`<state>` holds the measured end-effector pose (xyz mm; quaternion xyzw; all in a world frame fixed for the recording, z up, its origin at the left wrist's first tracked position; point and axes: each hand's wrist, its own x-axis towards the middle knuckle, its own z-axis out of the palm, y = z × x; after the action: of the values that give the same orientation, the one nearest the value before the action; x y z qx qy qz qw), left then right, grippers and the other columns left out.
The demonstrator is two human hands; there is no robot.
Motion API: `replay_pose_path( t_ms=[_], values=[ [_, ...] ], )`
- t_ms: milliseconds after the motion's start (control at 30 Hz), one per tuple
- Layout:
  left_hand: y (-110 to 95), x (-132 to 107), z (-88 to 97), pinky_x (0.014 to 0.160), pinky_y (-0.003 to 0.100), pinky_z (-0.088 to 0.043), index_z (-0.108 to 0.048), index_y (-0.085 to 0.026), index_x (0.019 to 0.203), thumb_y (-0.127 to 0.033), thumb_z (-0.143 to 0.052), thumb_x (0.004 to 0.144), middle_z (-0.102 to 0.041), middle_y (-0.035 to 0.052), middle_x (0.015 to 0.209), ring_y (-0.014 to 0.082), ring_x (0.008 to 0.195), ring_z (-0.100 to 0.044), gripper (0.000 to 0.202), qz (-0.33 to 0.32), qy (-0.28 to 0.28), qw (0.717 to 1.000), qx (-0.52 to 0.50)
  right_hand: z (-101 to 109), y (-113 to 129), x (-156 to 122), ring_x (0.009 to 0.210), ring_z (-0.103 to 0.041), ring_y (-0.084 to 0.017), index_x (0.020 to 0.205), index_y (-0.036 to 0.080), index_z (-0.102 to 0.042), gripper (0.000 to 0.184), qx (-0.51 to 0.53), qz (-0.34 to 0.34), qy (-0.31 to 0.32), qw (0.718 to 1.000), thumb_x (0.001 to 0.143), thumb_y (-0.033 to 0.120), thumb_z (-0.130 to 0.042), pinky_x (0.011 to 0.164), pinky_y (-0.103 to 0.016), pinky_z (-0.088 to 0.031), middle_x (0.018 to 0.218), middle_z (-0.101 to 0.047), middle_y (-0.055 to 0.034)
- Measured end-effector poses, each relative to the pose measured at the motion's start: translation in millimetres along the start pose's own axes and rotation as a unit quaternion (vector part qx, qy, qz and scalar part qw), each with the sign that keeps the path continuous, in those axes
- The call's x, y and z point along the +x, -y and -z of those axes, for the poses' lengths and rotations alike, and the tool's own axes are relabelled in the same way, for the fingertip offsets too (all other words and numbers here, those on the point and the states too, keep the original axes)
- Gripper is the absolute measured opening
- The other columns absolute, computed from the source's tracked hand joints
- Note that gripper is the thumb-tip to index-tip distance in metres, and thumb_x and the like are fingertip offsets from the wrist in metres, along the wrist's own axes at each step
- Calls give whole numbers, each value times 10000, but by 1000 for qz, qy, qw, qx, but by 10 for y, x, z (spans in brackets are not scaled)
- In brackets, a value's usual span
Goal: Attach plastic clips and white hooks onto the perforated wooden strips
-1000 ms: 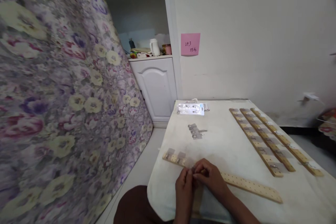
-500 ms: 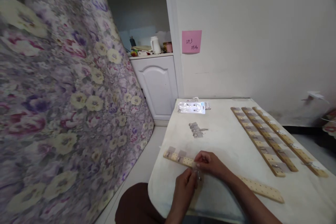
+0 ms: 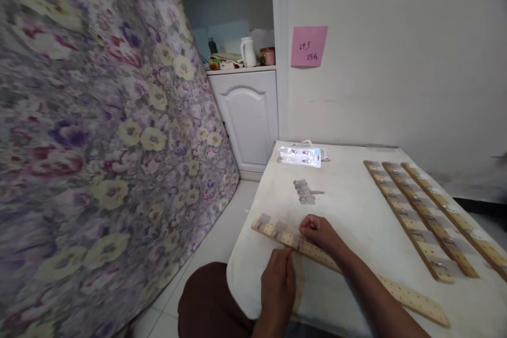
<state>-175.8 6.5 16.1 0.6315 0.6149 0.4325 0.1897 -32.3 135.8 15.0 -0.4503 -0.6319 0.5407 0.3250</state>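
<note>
Fingers [image 3: 282,254] curl on both hands, grip unclear. Across the near tabletop [image 3: 247,272] lies a perforated board [image 3: 321,256]; right hand [image 3: 320,231] slants over it, left hand [image 3: 278,279], pointing far, nears its edge, a clear card [image 3: 298,242] between them.

Perforated strip [image 3: 322,257]: pale wood, matt, smooth; small cards [image 3: 308,198]: translucent plastic with shiny metal pieces [image 3: 302,200]; blister pack [image 3: 297,157]: clear plastic, high gloss; table cover [image 3: 340,190]: matt cloth; curtain [image 3: 99,142]: printed matt cloth; note [image 3: 309,46]: matt paper; cabinet door [image 3: 247,121]: smooth
</note>
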Motion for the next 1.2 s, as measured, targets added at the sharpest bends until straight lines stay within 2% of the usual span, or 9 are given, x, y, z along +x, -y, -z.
replay_pose_path(
  t_ms=[167, 367, 767, 1200],
  values=[
    [49, -35, -33, 828, 319, -500, -553, -222, 1201, -174, -379, 912, -620, 72, 1001, 184, 950, -596, 341, -21, -1, 999, 35, -32, -22, 8, 517, -452, -107, 647, 181, -555, 73, -58, 5, -35, 998, 664, 249, -577, 497, -223, -333, 545, -526, 40],
    [110, -72, -56, 864, 336, -496, -479, -210, 1296, -109, -347, 893, -602, 87, 1047, 184, 994, -572, 436, -30, 19, 996, 77, -53, -54, -6, 501, -450, -103, 639, 183, -541, 93, -13, -1, -24, 1000, 675, 258, -582, 484, -219, -324, 527, -527, 40],
    [114, -72, -81, 863, 342, -503, -515, -168, 1254, -69, -358, 856, -607, 101, 1029, 193, 978, -574, 439, -41, 18, 991, 130, -54, -77, -6, 532, -470, -114, 646, 179, -558, 71, -39, 4, -23, 999, 658, 238, -596, 508, -229, -342, 549, -538, 39],
    [143, -78, -101, 862, 350, -506, -509, -185, 1256, -50, -368, 835, -605, 94, 1034, 195, 982, -571, 464, -49, 12, 987, 151, -52, -28, -32, 531, -466, -113, 646, 185, -550, 82, -42, 8, -25, 999, 679, 241, -600, 507, -224, -341, 545, -525, 41]
  ],
)
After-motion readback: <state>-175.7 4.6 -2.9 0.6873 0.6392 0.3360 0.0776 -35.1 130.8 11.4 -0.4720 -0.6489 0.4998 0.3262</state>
